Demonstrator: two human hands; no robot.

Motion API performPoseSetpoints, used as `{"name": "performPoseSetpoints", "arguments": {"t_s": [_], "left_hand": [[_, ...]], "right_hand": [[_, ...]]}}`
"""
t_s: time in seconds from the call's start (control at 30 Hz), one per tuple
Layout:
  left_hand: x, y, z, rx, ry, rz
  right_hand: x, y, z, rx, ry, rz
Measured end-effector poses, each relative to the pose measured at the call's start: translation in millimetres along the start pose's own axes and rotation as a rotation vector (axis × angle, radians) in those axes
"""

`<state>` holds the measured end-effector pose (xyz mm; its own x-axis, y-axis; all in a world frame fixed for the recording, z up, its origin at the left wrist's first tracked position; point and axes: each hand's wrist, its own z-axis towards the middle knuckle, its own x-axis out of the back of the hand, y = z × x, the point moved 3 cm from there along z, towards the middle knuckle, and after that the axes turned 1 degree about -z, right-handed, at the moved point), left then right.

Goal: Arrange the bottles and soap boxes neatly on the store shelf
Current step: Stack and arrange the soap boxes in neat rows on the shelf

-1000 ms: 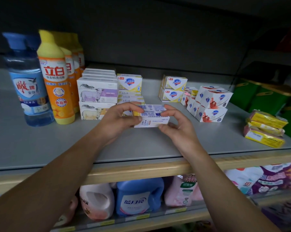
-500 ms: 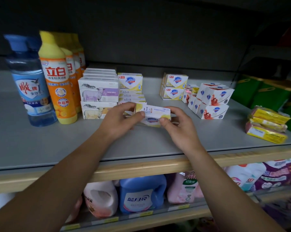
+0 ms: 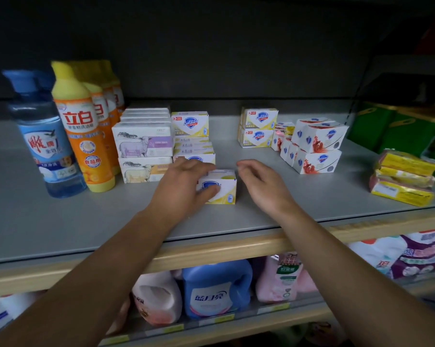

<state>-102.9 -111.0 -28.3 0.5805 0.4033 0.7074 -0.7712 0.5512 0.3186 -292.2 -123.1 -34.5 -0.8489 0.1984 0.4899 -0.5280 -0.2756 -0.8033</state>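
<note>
Both forearms reached up and forward over the wooden front edge of the grey shelf (image 3: 61,221), converging toward its middle. The left hand (image 3: 184,181) lay palm-down across a white-and-yellow soap box (image 3: 224,189), fingers curled over the top-left corner and the thumb pressed against the front face, so it gripped the box. That box stood on the shelf surface, just in front of the stack of yellow soap boxes (image 3: 192,139) and near the right end of the sheep-printed boxes (image 3: 142,151). The right hand (image 3: 260,181) hovered just beside the box on its right, fingers loosely bent and slightly spread, holding nothing; whether the fingertips touched the box's edge could not be told.

Farther left stood the orange dish-soap bottles (image 3: 82,131) in a row running back, with a blue spray bottle (image 3: 45,141) at their left, upright. To the right of the hands, well apart, sat a pair of stacked yellow boxes (image 3: 257,127) and a loose cluster of white boxes with red print (image 3: 316,146), some tilted. Yellow wrapped bars (image 3: 404,179) lay stacked near the shelf's right end, with green packages (image 3: 391,128) behind them. On the lower shelf a blue detergent jug (image 3: 216,289) stood between pink jugs (image 3: 156,299).
</note>
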Motion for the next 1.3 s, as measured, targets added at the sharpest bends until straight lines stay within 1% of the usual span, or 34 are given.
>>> {"name": "performPoseSetpoints", "arguments": {"t_s": [0.03,0.07,0.13,0.17,0.23,0.4,0.6,0.7,0.87,1.0,1.17,1.3], "left_hand": [[0,0,0,0.003,-0.007,0.012],[-1,0,0,0.005,-0.01,0.023],[-1,1,0,0.004,-0.019,0.047],[-1,1,0,0.006,-0.024,0.059],[-2,2,0,0.012,-0.03,0.083],[-2,7,10,-0.022,-0.058,0.123],[19,14,73,-0.015,0.081,0.194],[25,8,112,0.013,0.074,0.283],[26,-24,154,0.186,-0.051,0.473],[15,-43,169,0.262,-0.174,0.561],[5,-53,181,0.3,-0.339,0.624],[2,-56,182,0.293,-0.348,0.648]], "right_hand": [[6,3,7,0.01,0.001,-0.13],[12,7,14,0.015,-0.03,-0.298],[21,21,24,-0.004,-0.147,-0.615],[23,28,27,-0.022,-0.201,-0.723],[23,42,28,-0.055,-0.26,-0.824],[19,53,30,-0.037,-0.247,-0.82],[19,53,30,-0.026,-0.231,-0.835],[20,54,30,-0.024,-0.224,-0.816],[19,55,31,-0.019,-0.196,-0.758],[18,57,32,-0.023,-0.188,-0.729],[18,57,32,-0.028,-0.176,-0.721],[18,57,32,-0.026,-0.176,-0.719]]}}
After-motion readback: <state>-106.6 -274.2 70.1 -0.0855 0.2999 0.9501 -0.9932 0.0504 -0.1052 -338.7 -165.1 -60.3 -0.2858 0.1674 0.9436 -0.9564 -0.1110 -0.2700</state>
